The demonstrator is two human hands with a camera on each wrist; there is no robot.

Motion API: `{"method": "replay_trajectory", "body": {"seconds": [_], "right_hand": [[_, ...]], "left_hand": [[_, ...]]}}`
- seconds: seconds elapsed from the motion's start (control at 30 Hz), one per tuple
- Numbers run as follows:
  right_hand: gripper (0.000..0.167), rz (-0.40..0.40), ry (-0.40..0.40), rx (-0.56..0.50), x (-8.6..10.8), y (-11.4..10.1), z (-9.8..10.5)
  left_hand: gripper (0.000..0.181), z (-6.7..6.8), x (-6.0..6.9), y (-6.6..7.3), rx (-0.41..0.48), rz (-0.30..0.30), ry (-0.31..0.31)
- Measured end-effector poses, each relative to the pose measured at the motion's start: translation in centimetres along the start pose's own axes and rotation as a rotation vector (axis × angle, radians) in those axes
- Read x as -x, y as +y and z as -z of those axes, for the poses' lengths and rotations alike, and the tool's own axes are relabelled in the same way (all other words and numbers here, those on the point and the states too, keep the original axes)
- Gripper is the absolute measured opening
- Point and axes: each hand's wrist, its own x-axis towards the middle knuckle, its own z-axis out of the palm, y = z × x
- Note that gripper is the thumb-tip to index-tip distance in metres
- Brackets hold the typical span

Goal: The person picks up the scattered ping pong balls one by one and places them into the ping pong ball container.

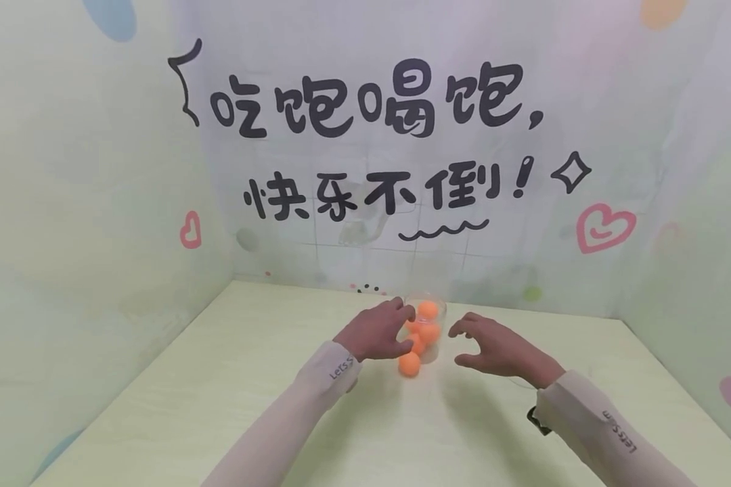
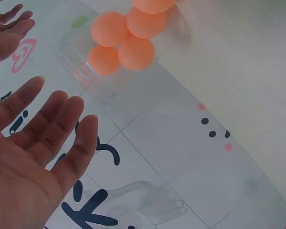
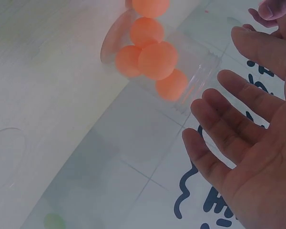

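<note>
A clear jar [image 1: 443,312] stands near the back of the table with several orange balls [image 1: 428,332] inside. Another orange ball [image 1: 409,364] appears to lie outside, at the jar's near left side. My left hand [image 1: 379,331] is raised left of the jar, fingers spread and loosely bent, holding nothing. On the other side my right hand [image 1: 501,346] hovers with its thumb apart from its loosely bent fingers, also holding nothing. Both wrist views show a gap between the fingers and the jar's threaded mouth [image 2: 93,81].
A thin clear disc, perhaps a lid [image 3: 9,157], lies flat on the pale table [image 1: 176,406] to the right of the jar. Behind stands a printed wall [image 1: 353,264] with dark lettering, and side walls flank the table.
</note>
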Motion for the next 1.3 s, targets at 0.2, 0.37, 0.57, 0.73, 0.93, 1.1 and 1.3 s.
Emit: {"method": "replay_trajectory", "body": {"seconds": [0.2, 0.37, 0.57, 0.73, 0.93, 1.1, 1.3], "right_hand": [[0.034, 0.022, 0.009, -0.013, -0.7, -0.1, -1.0], [0.035, 0.067, 0.02, -0.021, -1.3, -0.3, -2.2], [0.033, 0.143, 0.071, -0.02, -2.0, -0.6, -4.0], [0.033, 0.171, 0.085, -0.005, -2.8, -0.8, -6.0], [0.033, 0.181, 0.072, 0.002, -3.7, -1.2, -7.7], [0.032, 0.182, 0.062, 0.003, -4.2, -1.4, -8.2], [0.032, 0.155, 0.061, 0.048, -4.6, -1.4, -9.1]], "left_hand": [[0.038, 0.5, 0.1, -0.4, -0.034, 0.011, 0.007], [0.036, 1.0, 0.3, -0.7, -0.064, 0.013, 0.02], [0.034, 2.0, 0.4, -1.0, -0.088, 0.031, 0.049], [0.033, 2.7, 0.7, -1.1, -0.084, 0.042, 0.044], [0.033, 3.0, 1.0, -1.2, -0.083, 0.034, 0.057], [0.033, 2.9, 1.2, -1.5, -0.092, 0.043, 0.058], [0.034, 2.5, 1.3, -1.7, -0.083, 0.059, 0.039]]}}
